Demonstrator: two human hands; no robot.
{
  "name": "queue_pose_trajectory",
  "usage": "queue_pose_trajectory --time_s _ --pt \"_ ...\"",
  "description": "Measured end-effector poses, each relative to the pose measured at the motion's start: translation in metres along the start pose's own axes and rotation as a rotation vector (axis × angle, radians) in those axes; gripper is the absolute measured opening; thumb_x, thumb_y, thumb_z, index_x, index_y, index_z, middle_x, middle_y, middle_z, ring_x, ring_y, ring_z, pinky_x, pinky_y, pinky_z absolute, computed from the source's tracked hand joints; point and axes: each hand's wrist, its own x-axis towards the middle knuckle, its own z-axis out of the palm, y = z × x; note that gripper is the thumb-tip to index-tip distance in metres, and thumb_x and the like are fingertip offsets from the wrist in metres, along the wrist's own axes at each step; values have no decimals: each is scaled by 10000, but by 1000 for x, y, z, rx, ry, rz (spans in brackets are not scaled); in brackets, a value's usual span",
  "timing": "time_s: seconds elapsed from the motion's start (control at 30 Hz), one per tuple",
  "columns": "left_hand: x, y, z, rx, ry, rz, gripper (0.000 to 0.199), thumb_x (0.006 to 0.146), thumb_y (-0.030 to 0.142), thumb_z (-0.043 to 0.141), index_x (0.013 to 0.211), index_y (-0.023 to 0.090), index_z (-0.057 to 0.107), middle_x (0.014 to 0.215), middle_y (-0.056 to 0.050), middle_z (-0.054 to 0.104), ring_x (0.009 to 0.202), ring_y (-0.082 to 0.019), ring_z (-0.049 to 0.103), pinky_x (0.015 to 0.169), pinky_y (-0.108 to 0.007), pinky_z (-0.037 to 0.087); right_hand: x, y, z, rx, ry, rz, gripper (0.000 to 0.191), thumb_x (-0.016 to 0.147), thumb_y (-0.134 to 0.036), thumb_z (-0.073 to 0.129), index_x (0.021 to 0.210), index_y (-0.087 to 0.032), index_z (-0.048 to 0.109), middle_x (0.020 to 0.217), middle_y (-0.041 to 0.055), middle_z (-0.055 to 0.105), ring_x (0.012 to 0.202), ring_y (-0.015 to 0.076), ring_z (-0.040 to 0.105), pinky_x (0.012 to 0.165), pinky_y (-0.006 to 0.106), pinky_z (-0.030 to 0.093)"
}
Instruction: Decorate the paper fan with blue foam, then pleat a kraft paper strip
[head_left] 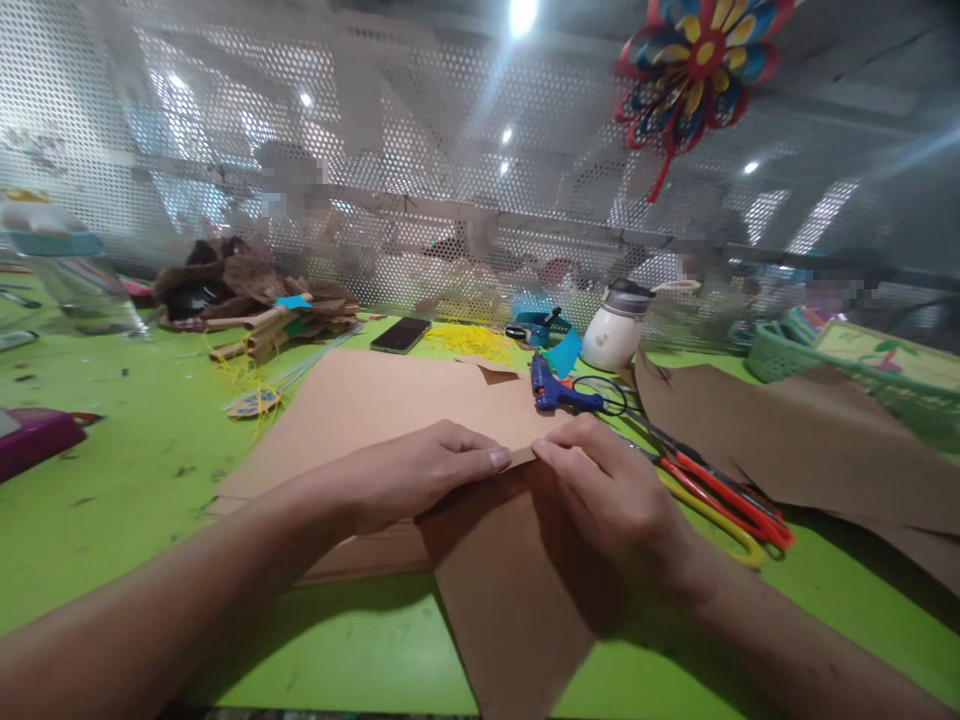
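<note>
A piece of brown paper (517,590) hangs toward me, its upper edge folded over in a narrow strip. My left hand (431,470) pinches that edge, thumb on top. Close beside it, my right hand (611,490) grips the same edge between thumb and fingers. Beneath both hands lies a stack of lighter brown paper sheets (360,410) on the green table (360,650). A blue glue gun (559,388) rests just beyond my right hand. Scissors with red and yellow handles (727,500) lie to its right.
Dark brown paper (795,430) spreads at the right, before a green basket (787,360). Along the back are a white jar (616,330), a phone (401,336), yellow paper shreds (469,342) and rolled brown paper (262,325). A clear container (75,280) stands far left. A perforated metal screen (420,220) rises behind.
</note>
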Motion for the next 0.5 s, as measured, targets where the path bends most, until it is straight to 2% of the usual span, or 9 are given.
queue_pose_trajectory --time_s 0.13,0.3,0.4,0.5 --pt "3 1 6 -50 1 -26 474 812 621 472 679 167 505 510 67 370 428 -73 293 405 -215 198 4 -2 -2 -41 33 14 204 900 -81 448 1022 -174 582 935 105 566 863 214 527 752 359 481" --pt "7 1 11 -79 80 -7 427 825 561 498 678 160 507 479 82 362 413 -62 262 415 -215 178 6 -2 0 91 77 102 205 878 -74 466 983 -189 599 954 99 566 890 209 550 787 363 491" --pt "8 -2 10 -22 96 11 424 832 546 494 671 155 510 491 80 361 432 -63 278 436 -216 183 7 2 -1 283 102 257 246 837 -84 510 1028 -207 604 998 89 571 918 209 566 802 366 496" --pt "8 -5 7 32 73 18 413 842 528 482 702 145 549 517 70 376 455 -71 302 447 -217 188 8 10 -7 619 -49 494 338 795 -128 543 1122 -204 585 1013 79 598 904 202 593 769 342 512"
